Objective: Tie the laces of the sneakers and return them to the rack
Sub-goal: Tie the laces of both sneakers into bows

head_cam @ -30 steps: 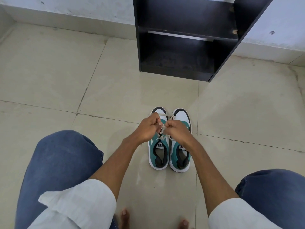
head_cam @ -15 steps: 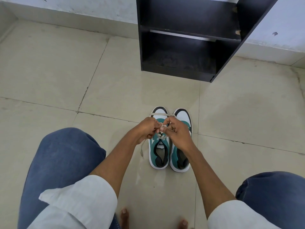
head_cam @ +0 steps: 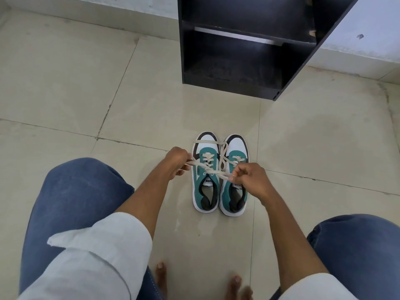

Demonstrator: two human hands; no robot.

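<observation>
On the floor in front of the rack (head_cam: 238, 61), two sneakers (head_cam: 219, 176) stand side by side, the left hand (head_cam: 176, 162) and right hand (head_cam: 251, 180) each pinching a lace (head_cam: 207, 168) end, pulled apart over the left shoe.

The rack (head_cam: 249, 50) ran off the top edge at upper centre, so its upper shelves could not be seen, and its dark lower bay showed no detail. The left hand (head_cam: 176, 162) covered the lace (head_cam: 207, 167) end it gripped; the right hand (head_cam: 251, 180) hid the other end and part of the right sneaker (head_cam: 234, 191) tongue. The knot over the left sneaker (head_cam: 205, 182) was too small to read. Both knees were cut by the side edges, both sleeves by the bottom edge. Toes at bottom centre were blurred and partly cropped.
</observation>
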